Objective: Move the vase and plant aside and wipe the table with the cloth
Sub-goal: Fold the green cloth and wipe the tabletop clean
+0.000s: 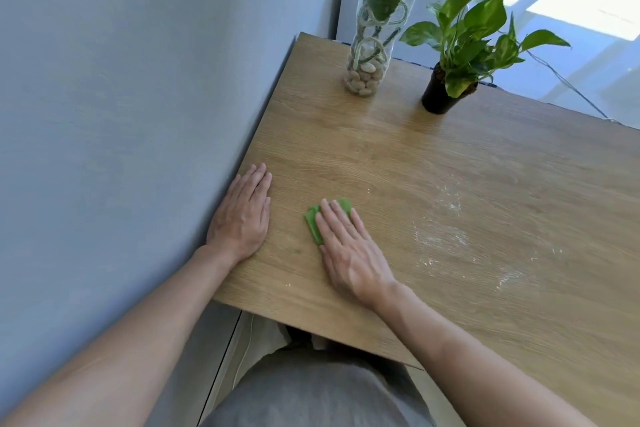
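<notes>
Right hand (349,250) flat on crumpled green cloth (313,222), left hand (242,215) fingers spread on grainy wooden table (450,156)

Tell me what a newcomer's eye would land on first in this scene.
First, the bright green cloth pressed flat under the right hand near the table's front left. Next, the glass vase of flowers and pebbles and the potted plant at the far edge. Then pale streaks right of the cloth.
</notes>
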